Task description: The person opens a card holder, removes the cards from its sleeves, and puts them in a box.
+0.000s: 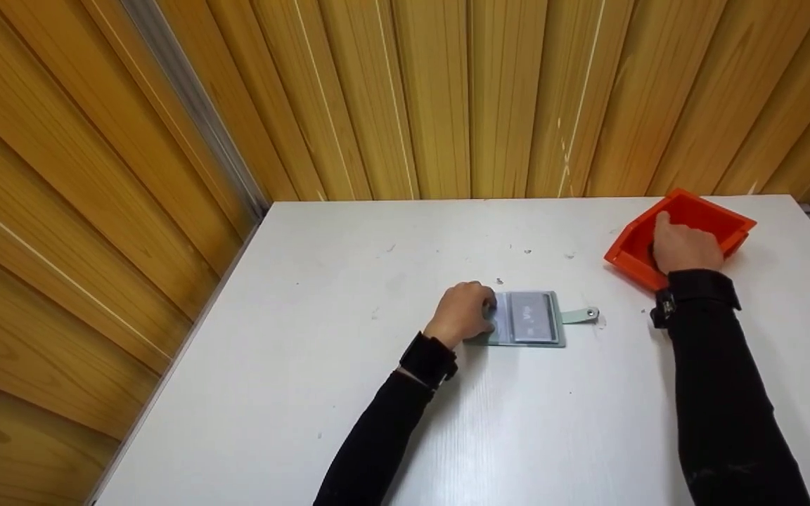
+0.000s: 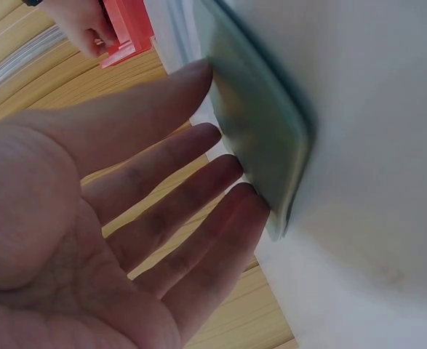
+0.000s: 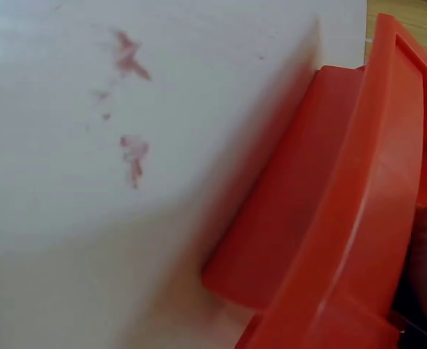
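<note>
A pale green card holder (image 1: 558, 318) lies spread on the white table, its clear sleeves facing up and a snap strap (image 1: 579, 315) pointing right. My left hand (image 1: 463, 309) is at its left end. In the left wrist view, that hand's fairly straight fingers (image 2: 198, 196) and thumb touch the green cover (image 2: 260, 123) along its edge. My right hand (image 1: 688, 246) reaches into an orange-red plastic bin (image 1: 718, 214) at the back right. Something dark (image 1: 652, 253) shows beside its fingers; I cannot tell whether they grip it.
The white table (image 1: 271, 365) has small scuffs and dark marks. Wood-patterned panels (image 1: 433, 98) stand along its back and left sides, with a metal post (image 1: 197, 98) in the left corner. The bin stands near the table's back edge.
</note>
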A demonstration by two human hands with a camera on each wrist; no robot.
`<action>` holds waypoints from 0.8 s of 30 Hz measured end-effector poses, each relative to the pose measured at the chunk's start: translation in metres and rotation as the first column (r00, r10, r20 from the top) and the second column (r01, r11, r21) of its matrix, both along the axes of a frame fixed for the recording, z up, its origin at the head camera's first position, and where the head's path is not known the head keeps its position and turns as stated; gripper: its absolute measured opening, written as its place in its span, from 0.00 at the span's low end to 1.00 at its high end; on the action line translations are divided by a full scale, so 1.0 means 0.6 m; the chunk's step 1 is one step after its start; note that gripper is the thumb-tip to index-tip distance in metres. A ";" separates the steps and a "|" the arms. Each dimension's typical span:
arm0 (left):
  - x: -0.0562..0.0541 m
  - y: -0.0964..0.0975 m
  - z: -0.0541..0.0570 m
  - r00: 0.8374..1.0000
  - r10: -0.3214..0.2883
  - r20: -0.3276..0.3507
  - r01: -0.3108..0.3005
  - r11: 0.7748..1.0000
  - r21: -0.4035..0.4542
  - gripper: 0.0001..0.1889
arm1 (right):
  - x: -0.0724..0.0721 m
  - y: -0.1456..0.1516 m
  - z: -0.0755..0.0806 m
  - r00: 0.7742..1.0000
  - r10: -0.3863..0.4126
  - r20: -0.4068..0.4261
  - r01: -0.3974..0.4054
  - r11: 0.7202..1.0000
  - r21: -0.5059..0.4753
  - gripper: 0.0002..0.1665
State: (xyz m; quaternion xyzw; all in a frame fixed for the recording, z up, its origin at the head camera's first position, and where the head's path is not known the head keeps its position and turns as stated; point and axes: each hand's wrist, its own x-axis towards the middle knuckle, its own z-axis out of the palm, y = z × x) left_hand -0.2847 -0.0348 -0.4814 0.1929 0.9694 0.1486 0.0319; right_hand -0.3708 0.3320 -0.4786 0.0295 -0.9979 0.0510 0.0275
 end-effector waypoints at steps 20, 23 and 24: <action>0.002 0.003 0.004 1.000 -0.007 -0.011 0.007 1.000 0.014 0.19 | -0.002 -0.015 0.005 0.968 -0.041 0.249 0.067 0.993 -0.100 0.31; 0.003 0.002 0.006 1.000 -0.003 -0.006 0.003 1.000 0.013 0.19 | -0.003 -0.015 0.008 0.958 -0.026 0.287 0.061 0.991 -0.116 0.36; 0.003 0.001 0.006 1.000 -0.001 -0.002 0.001 1.000 0.015 0.19 | -0.003 -0.015 0.008 0.957 -0.019 0.288 0.056 0.991 -0.120 0.35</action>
